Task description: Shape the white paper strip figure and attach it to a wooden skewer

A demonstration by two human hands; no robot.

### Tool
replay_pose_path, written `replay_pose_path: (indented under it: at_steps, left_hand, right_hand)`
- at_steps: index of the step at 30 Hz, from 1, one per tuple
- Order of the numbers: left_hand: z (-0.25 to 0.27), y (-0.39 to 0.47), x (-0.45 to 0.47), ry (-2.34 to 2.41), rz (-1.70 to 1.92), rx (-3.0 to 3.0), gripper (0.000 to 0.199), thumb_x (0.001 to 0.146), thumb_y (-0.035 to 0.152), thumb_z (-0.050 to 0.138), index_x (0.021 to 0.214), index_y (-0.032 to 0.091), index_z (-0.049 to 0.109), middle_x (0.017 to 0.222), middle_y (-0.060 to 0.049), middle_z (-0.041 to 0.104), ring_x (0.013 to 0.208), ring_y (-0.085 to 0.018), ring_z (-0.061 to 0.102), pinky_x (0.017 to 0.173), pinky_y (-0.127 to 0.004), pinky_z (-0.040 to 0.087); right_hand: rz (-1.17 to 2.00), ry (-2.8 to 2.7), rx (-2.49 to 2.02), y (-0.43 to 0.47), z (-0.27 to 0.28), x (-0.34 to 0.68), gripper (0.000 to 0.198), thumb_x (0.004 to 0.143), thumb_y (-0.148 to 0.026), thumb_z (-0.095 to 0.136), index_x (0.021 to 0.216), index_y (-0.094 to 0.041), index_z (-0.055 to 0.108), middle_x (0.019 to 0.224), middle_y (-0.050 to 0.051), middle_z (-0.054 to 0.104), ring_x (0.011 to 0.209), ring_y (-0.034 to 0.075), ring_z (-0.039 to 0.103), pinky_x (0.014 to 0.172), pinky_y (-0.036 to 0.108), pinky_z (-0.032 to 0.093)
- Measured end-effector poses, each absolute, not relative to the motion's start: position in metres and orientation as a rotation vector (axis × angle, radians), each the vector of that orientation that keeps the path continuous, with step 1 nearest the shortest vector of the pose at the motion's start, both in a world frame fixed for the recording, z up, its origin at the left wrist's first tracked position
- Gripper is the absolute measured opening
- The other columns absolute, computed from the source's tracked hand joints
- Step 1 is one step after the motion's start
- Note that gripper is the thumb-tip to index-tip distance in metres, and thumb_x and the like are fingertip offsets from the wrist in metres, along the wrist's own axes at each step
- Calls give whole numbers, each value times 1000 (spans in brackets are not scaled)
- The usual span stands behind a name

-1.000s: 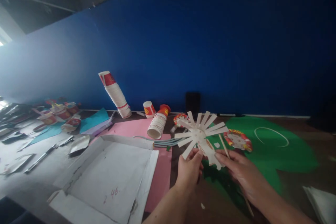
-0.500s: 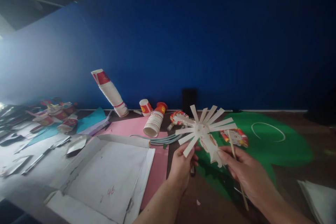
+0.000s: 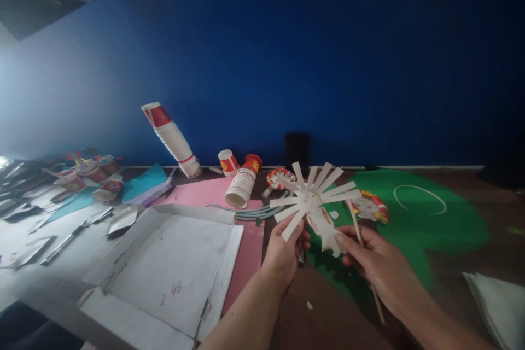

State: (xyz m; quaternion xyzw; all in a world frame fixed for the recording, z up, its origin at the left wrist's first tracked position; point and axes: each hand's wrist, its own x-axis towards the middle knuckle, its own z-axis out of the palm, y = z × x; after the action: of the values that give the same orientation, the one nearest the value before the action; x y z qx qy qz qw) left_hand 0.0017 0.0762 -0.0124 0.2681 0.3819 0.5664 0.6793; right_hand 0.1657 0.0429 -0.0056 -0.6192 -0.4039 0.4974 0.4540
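A white paper-cup cutout (image 3: 308,200), its side cut into strips that fan out like petals, is between my hands above the table. My left hand (image 3: 286,246) pinches it by the lower strips on the left. Joined to or overlapping its lower right is a white cut paper piece (image 3: 324,231), whose end my right hand (image 3: 375,257) grips between thumb and fingers. A thin wooden stick (image 3: 355,223) also runs through my right hand, slanting down past the palm. Behind lie two red-and-white cut cup pieces, one (image 3: 371,206) on green paper (image 3: 455,224), the other (image 3: 280,178) farther left.
A shallow white box lid (image 3: 164,262) marked "46" overlaps pink paper (image 3: 250,262). Stacked paper cups (image 3: 174,142) lean near the blue partition (image 3: 328,60), with more cups (image 3: 240,187) beside grey cable (image 3: 254,213). Scissors and scraps lie left; folded white paper (image 3: 494,306) lies right.
The fanned paper cutout and both hands have shifted slightly left in view. A small white scrap on the green paper now shows behind the cutout. Both grips look the same.
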Motion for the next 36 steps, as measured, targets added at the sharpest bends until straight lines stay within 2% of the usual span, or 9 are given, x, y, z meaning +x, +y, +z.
replay_pose_path:
  at_steps: [4, 9, 14, 17, 22, 28, 31, 33, 36]
  left_hand:
    - [-14, 77, 1, 842, 1271, 569, 45, 56, 40, 88, 87, 11, 72, 64, 0, 57, 55, -7, 49, 50, -18, 38]
    - [-11, 82, -3, 795, 1255, 497, 40, 55, 31, 88, 86, 10, 72, 77, -4, 63, 58, -7, 51, 49, -18, 38]
    - [-8, 85, -12, 665, 1179, 466, 32, 66, 30, 79, 90, 10, 72, 86, -8, 64, 65, -9, 54, 54, -19, 42]
    - [-7, 87, -17, 640, 1140, 493, 29, 69, 28, 76, 91, 11, 72, 88, -8, 65, 69, -12, 56, 58, -21, 45]
    - [-3, 88, -19, 658, 1099, 482, 25, 71, 30, 73, 88, 11, 71, 86, -8, 66, 71, -15, 60, 60, -24, 47]
    - [7, 84, -27, 615, 1069, 513, 29, 73, 27, 70, 97, 10, 72, 99, -13, 68, 93, -25, 63, 77, -35, 54]
    - [8, 83, -29, 606, 1060, 523, 35, 76, 38, 70, 99, 12, 71, 108, -14, 67, 100, -28, 62, 80, -40, 54]
    - [7, 84, -28, 634, 1081, 573, 39, 73, 40, 74, 100, 13, 71, 107, -13, 68, 96, -26, 63, 77, -36, 55]
    - [5, 84, -25, 786, 1092, 619, 41, 64, 38, 82, 94, 12, 72, 91, -10, 70, 77, -20, 65, 66, -28, 53]
  right_hand:
    - [1309, -884, -1552, 43, -1, 163, 31, 74, -44, 68, 97, -23, 68, 72, 2, 70, 65, 17, 63, 44, 21, 32]
    - [1388, -765, -1527, 44, 1, 164, 28, 71, -38, 71, 94, -22, 68, 75, 3, 71, 69, 17, 68, 42, 18, 26]
    - [1359, -818, -1530, 45, 0, 168, 28, 71, -39, 72, 92, -21, 69, 79, 7, 72, 71, 19, 68, 40, 19, 23]
    - [1291, -902, -1593, 46, -2, 172, 30, 73, -43, 70, 93, -21, 69, 72, 6, 71, 65, 19, 65, 40, 21, 27]
    - [1142, -1051, -1609, 49, -7, 179, 31, 72, -45, 69, 91, -21, 69, 66, 2, 69, 59, 18, 63, 49, 26, 42]
    - [1003, -1183, -1745, 49, -3, 187, 39, 75, -53, 64, 95, -21, 69, 53, -1, 62, 48, 16, 55, 44, 26, 36]
    - [968, -1212, -1774, 49, 3, 187, 38, 75, -53, 62, 96, -22, 69, 49, -3, 59, 42, 14, 49, 43, 27, 34]
    - [941, -1230, -1795, 49, 7, 187, 36, 75, -51, 62, 95, -22, 70, 47, -3, 58, 41, 15, 50, 43, 27, 35]
    - [924, -1280, -1821, 47, 11, 184, 33, 74, -48, 63, 93, -23, 71, 54, -1, 65, 49, 18, 58, 49, 28, 40]
